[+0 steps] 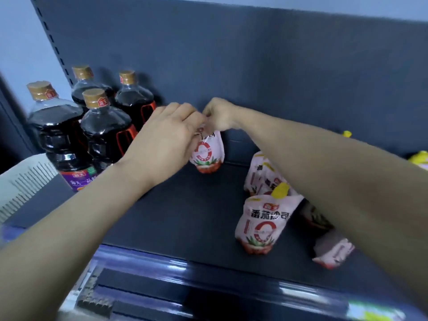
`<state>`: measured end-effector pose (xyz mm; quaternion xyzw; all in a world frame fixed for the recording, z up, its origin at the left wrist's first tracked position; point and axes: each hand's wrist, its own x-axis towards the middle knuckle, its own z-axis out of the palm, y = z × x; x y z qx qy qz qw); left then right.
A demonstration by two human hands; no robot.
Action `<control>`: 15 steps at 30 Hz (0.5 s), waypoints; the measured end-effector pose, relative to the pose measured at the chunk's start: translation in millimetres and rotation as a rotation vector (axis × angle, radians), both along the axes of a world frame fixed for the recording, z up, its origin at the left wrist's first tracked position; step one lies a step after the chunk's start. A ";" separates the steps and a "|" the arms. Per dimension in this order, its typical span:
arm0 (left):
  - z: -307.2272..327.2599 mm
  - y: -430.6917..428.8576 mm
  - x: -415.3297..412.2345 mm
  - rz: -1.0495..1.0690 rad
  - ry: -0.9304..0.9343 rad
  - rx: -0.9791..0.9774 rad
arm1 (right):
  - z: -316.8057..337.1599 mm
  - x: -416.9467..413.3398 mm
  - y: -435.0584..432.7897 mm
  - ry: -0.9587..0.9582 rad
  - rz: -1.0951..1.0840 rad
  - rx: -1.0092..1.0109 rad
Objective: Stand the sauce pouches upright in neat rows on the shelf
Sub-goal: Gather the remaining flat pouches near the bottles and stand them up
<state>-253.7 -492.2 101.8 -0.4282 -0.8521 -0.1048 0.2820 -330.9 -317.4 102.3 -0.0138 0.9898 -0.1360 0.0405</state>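
Dim bluish light, soft overall blur, wide-angle bending at edges

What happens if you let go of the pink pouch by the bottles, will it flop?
Likely soft and floppy: the left hand and right hand both pinch the top of the held pouch. Its bulging base suggests it may stand alone, like the front pouch. It might tip, though; the fallen pouch lies on its side.

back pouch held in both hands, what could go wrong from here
1. The back pouch is pinched only at its top by the left hand and right hand; once released, it may slump over.
2. The right forearm hangs over the front pouch and could knock it down when pulling back.
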 end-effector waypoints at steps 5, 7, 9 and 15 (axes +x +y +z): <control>23.8 10.7 10.2 -0.153 -0.008 0.049 | 61.9 49.9 8.5 0.254 -0.131 -0.072; 31.8 18.5 16.5 -0.217 -0.005 0.094 | 85.4 73.6 18.5 0.331 -0.239 -0.169; 37.2 30.3 25.5 -0.283 -0.015 0.130 | 103.4 100.3 32.0 0.403 -0.350 -0.283; 42.4 67.2 56.8 -0.456 -0.065 0.187 | 133.6 172.5 63.2 0.589 -0.539 -0.379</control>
